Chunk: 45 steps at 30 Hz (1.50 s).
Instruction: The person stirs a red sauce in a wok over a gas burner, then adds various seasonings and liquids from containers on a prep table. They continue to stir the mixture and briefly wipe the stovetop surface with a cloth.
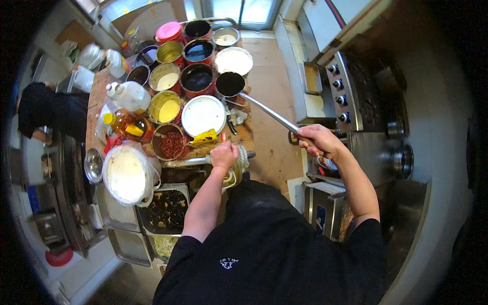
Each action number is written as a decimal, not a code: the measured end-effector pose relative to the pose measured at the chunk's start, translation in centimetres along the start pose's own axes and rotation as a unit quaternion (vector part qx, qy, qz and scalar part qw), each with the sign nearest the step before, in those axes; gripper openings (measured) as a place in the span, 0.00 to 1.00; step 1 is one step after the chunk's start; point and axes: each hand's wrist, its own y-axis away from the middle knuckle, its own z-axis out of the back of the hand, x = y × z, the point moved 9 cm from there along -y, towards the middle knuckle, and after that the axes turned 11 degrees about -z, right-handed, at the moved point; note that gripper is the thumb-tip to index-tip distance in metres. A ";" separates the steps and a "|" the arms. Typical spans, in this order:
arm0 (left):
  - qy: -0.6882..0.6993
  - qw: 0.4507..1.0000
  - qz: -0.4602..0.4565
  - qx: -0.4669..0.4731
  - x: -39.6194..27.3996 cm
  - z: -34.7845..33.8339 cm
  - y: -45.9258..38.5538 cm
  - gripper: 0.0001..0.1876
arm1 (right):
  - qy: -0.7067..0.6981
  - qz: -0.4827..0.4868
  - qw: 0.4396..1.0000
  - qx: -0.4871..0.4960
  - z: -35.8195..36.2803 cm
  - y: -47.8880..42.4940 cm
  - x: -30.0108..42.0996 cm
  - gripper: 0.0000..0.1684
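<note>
My right hand (320,141) grips the handle end of a long metal ladle (270,113). The ladle reaches up and left, its head at a round dark shape among the tins; whether that is the bowl itself or a tin behind it I cannot tell. My left hand (224,154) is closed in a fist at the metal rail (194,161) along the table's near edge, around a striped cloth (242,157). Just beyond it are a yellow packet (204,138), a white round lid (204,115) and a tin of red dried seasoning (171,145).
Several tins hold dark liquid (197,78) or pale powder (167,81). Oil bottles (127,122) and a white bucket (127,175) stand left. Metal trays (166,207) lie below. A stove with knobs (339,91) is at right. Another person (49,108) stands far left.
</note>
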 end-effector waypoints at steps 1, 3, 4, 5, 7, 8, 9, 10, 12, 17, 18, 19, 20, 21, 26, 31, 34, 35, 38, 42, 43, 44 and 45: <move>-0.002 1.000 -0.003 -0.005 0.1 -0.3 0.1 0.13 | -0.013 0.002 1.000 0.002 0.7 0.7 -0.9 0.15; -0.014 1.000 -0.002 -0.010 -0.1 -0.4 0.1 0.13 | -0.031 0.018 0.999 -0.008 2.0 2.7 -2.4 0.15; -0.020 1.000 -0.005 -0.012 -0.2 -0.4 0.0 0.13 | -0.053 0.022 0.998 -0.011 2.9 3.7 -3.4 0.15; -0.034 0.999 -0.009 -0.011 -0.2 -0.7 0.0 0.12 | -0.073 0.026 0.997 -0.015 3.9 4.8 -4.5 0.15; -0.018 0.999 0.008 0.027 0.6 -1.8 0.1 0.12 | -0.112 0.030 0.993 -0.025 5.7 7.2 -6.8 0.14; -0.015 0.997 0.035 0.065 1.0 -2.5 0.1 0.12 | -0.128 0.037 0.991 -0.033 6.7 8.7 -7.9 0.14; -0.026 0.998 0.023 0.043 0.6 -2.0 0.1 0.12 | -0.144 0.043 0.988 -0.041 7.5 10.4 -9.0 0.14; -0.035 0.999 0.008 0.022 -0.1 -1.4 0.0 0.12 | -0.162 0.050 0.984 -0.052 8.5 12.1 -10.4 0.14; -0.033 0.999 0.022 0.030 0.0 -1.7 0.3 0.12 | -0.183 0.063 0.977 -0.085 10.4 15.9 -13.2 0.15; -0.067 0.995 0.029 0.067 -1.7 -0.8 0.0 0.18 | -0.253 0.096 0.946 -0.177 15.4 25.5 -22.7 0.16; -0.078 0.993 0.034 0.077 -1.8 -0.9 0.0 0.19 | -0.273 0.099 0.937 -0.196 16.1 27.4 -24.9 0.17; -0.081 0.994 0.024 0.069 -1.8 -0.9 0.2 0.19 | -0.294 0.102 0.926 -0.214 16.5 29.5 -26.9 0.16; -0.084 0.995 0.015 0.059 -1.7 -0.9 0.4 0.20 | -0.320 0.103 0.913 -0.232 17.0 31.3 -29.2 0.17; -0.074 0.996 0.003 0.048 -1.7 -0.9 0.5 0.20 | -0.346 0.111 0.899 -0.244 17.4 33.1 -31.7 0.17; -0.078 0.989 0.022 0.120 -3.2 -1.3 0.3 0.21 | -0.416 0.113 0.829 -0.356 18.4 42.8 -44.2 0.17; -0.135 0.978 0.042 0.154 -2.2 -2.2 0.6 0.25 | -0.468 0.094 0.762 -0.437 18.2 49.1 -55.2 0.17; -0.137 0.975 0.038 0.173 -2.4 -2.5 0.2 0.27 | -0.479 0.058 0.734 -0.478 17.9 51.1 -61.6 0.17; -0.138 0.971 0.044 0.190 -2.7 -2.7 0.2 0.27 | -0.477 0.041 0.727 -0.493 17.8 51.6 -63.3 0.17; -0.137 0.964 0.057 0.223 -3.7 -2.4 0.3 0.27 | -0.467 -0.052 0.717 -0.515 17.4 52.2 -68.4 0.16; -0.137 0.966 0.054 0.213 -2.8 -2.8 0.2 0.26 | -0.468 -0.093 0.713 -0.514 17.9 50.4 -73.2 0.15; -0.142 0.966 0.053 0.211 -2.5 -2.9 0.2 0.26 | -0.465 -0.097 0.704 -0.528 18.3 49.7 -74.5 0.14; -0.139 0.966 0.054 0.210 -2.9 -2.7 0.3 0.26 | -0.458 -0.097 0.698 -0.541 18.6 49.1 -74.7 0.14; -0.135 0.967 0.054 0.208 -3.2 -2.6 0.5 0.26 | -0.452 -0.098 0.692 -0.554 18.7 48.6 -74.8 0.14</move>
